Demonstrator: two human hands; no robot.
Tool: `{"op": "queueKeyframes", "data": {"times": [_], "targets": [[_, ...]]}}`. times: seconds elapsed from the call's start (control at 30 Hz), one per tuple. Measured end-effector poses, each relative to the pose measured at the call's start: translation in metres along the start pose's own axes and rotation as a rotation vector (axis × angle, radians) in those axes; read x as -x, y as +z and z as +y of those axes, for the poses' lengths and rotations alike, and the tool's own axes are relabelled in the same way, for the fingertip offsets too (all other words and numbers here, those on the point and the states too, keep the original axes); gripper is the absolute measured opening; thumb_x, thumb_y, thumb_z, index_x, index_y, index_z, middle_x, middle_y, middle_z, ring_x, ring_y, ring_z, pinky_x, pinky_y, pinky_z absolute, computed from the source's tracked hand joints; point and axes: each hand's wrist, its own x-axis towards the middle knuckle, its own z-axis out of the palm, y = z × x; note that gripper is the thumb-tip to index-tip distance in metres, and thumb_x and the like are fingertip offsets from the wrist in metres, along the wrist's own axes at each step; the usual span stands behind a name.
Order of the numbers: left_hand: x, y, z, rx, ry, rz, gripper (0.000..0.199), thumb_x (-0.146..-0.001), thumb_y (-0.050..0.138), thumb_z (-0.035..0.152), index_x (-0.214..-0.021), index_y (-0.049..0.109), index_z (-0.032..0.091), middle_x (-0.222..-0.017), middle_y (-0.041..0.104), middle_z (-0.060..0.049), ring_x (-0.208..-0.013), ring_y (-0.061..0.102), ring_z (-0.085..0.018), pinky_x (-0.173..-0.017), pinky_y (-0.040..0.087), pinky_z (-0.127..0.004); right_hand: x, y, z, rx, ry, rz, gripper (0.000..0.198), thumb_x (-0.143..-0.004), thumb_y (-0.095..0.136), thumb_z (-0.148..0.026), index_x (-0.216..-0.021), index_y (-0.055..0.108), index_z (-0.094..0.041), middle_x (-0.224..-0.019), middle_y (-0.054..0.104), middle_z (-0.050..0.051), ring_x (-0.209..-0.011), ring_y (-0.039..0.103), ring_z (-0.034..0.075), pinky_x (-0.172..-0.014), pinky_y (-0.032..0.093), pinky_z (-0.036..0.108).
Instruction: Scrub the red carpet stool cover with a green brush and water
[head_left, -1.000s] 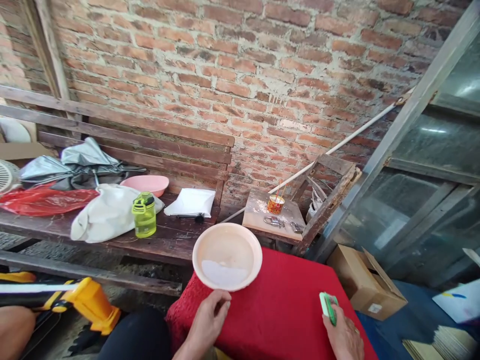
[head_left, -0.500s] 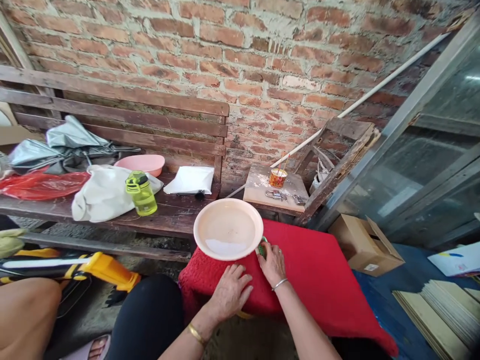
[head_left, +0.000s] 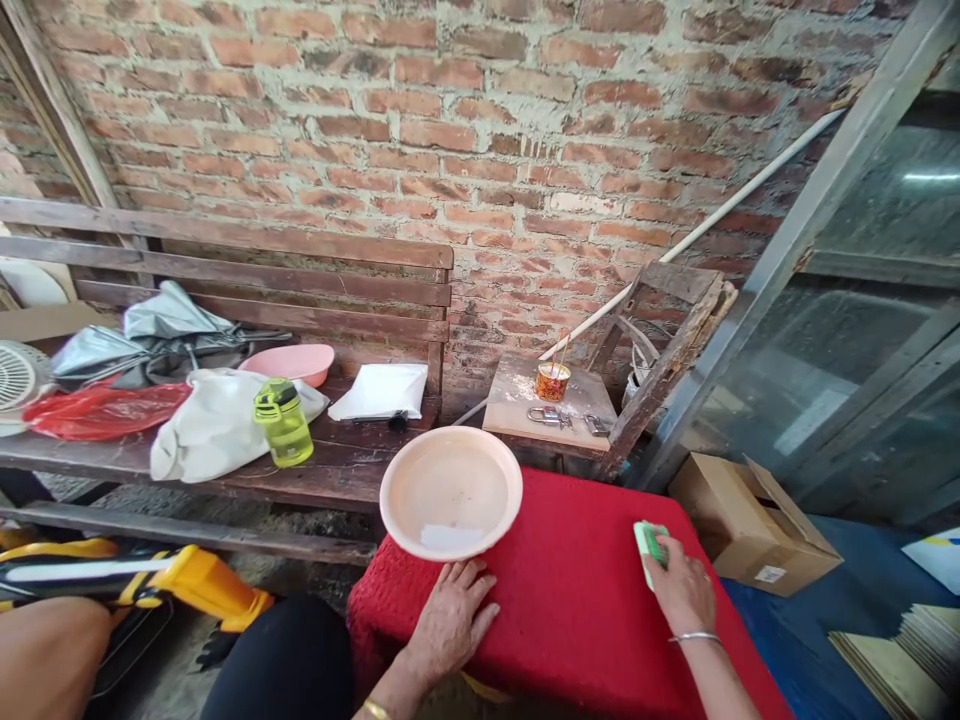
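Note:
A pale pink basin (head_left: 390, 490) holding water stands on the left part of a red cloth (head_left: 585, 600). My left hand (head_left: 450, 620) rests on the cloth just in front of the basin, fingers stretched out and their tips at its rim. Over at the right side of the cloth, my right hand (head_left: 681, 590) is closed around a green and white scrub brush (head_left: 645, 545). The brush is at the cloth's surface; its underside is hidden.
Behind on the left, a wooden bench (head_left: 352, 450) bears a green water bottle (head_left: 286, 425), a white bag (head_left: 210, 425), a pink bowl (head_left: 300, 362) and a white packet (head_left: 386, 390). A cardboard box (head_left: 742, 530) stands at the right. A small table (head_left: 510, 395) holds a red-gold cup (head_left: 553, 380).
My right hand has moved right from the basin's rim, taking the scrub brush across the cloth. My left hand stays close to the basin. The view has tilted up slightly.

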Motion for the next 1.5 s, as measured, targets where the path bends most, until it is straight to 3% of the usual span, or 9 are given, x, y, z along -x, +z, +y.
{"op": "queueKeyframes", "data": {"times": [0.27,0.43,0.57,0.73,0.93,1.07,1.13,1.2,1.5], "targets": [[0.001,0.003,-0.006,-0.032,0.008,0.001,0.028,-0.089,0.064,0.030,-0.116,0.066,0.028,-0.120,0.066,-0.005,-0.112,0.061,-0.025,-0.100,0.049,-0.046,0.020,0.045,-0.145,-0.174,-0.441,-0.039,0.031,-0.090,0.052,-0.032,-0.119,0.060,-0.027,-0.102,0.065,0.006,-0.096,0.059,0.022,-0.081,0.042,0.031],[0.005,0.009,-0.011,-0.088,0.039,0.011,0.025,-0.090,0.064,0.033,-0.114,0.068,0.030,-0.120,0.067,-0.004,-0.111,0.063,-0.025,-0.097,0.051,-0.044,0.020,0.055,-0.190,-0.185,-0.625,-0.070,0.031,-0.089,0.053,-0.026,-0.119,0.061,-0.029,-0.114,0.060,0.006,-0.099,0.056,0.021,-0.087,0.039,0.032],[0.008,0.012,-0.012,-0.102,0.017,0.016,0.024,-0.091,0.061,0.035,-0.112,0.069,0.029,-0.121,0.067,-0.005,-0.112,0.063,-0.024,-0.097,0.051,-0.041,-0.011,0.057,-0.169,-0.160,-0.620,-0.080,0.031,-0.093,0.050,-0.032,-0.122,0.060,-0.031,-0.117,0.058,0.006,-0.098,0.054,0.022,-0.087,0.037,0.034],[0.009,0.013,-0.012,-0.109,0.020,0.029,0.023,-0.092,0.059,0.038,-0.111,0.069,0.030,-0.121,0.067,-0.004,-0.110,0.063,-0.024,-0.095,0.051,-0.039,-0.067,0.052,-0.079,-0.087,-0.440,-0.068,0.032,-0.095,0.046,-0.036,-0.123,0.060,-0.030,-0.120,0.057,0.006,-0.096,0.054,0.021,-0.085,0.037,0.034],[0.007,0.010,-0.010,-0.122,0.017,0.027,0.022,-0.092,0.059,0.036,-0.110,0.070,0.030,-0.120,0.067,-0.004,-0.112,0.062,-0.024,-0.097,0.049,-0.040,-0.096,0.026,0.052,0.038,-0.021,-0.012,0.041,-0.093,0.045,-0.036,-0.126,0.061,-0.018,-0.111,0.059,0.015,-0.089,0.058,0.026,-0.080,0.042,0.039],[0.005,0.008,-0.010,-0.128,0.030,0.049,0.021,-0.091,0.060,0.034,-0.109,0.070,0.030,-0.118,0.067,-0.004,-0.112,0.062,-0.024,-0.097,0.048,-0.040,-0.088,0.008,0.103,0.079,0.254,0.048,0.044,-0.090,0.046,-0.040,-0.126,0.061,-0.020,-0.109,0.060,0.018,-0.087,0.060,0.029,-0.074,0.044,0.042],[0.004,0.009,-0.011,-0.127,0.035,0.062,0.020,-0.091,0.060,0.034,-0.108,0.070,0.031,-0.117,0.068,-0.003,-0.111,0.063,-0.024,-0.096,0.049,-0.040,-0.080,0.004,0.106,0.023,0.248,0.091,0.042,-0.090,0.046,-0.041,-0.123,0.062,-0.021,-0.107,0.060,0.017,-0.089,0.059,0.030,-0.075,0.045,0.042],[0.004,0.010,-0.013,-0.117,0.041,0.075,0.020,-0.091,0.060,0.036,-0.107,0.070,0.031,-0.116,0.068,-0.003,-0.110,0.063,-0.023,-0.096,0.049,-0.039,-0.068,0.003,0.091,-0.061,0.112,0.115,0.040,-0.090,0.044,-0.037,-0.119,0.063,-0.018,-0.105,0.061,0.016,-0.091,0.059,0.029,-0.078,0.046,0.043],[0.005,0.024,-0.033,-0.134,0.113,0.117,0.026,-0.093,0.054,0.046,-0.104,0.074,0.033,-0.113,0.071,-0.002,-0.108,0.065,-0.023,-0.094,0.052,-0.038,0.022,0.022,-0.052,-0.174,-0.523,0.003,0.031,-0.090,0.055,-0.032,-0.120,0.062,-0.038,-0.121,0.060,0.001,-0.105,0.055,0.019,-0.094,0.039,0.032]]}}
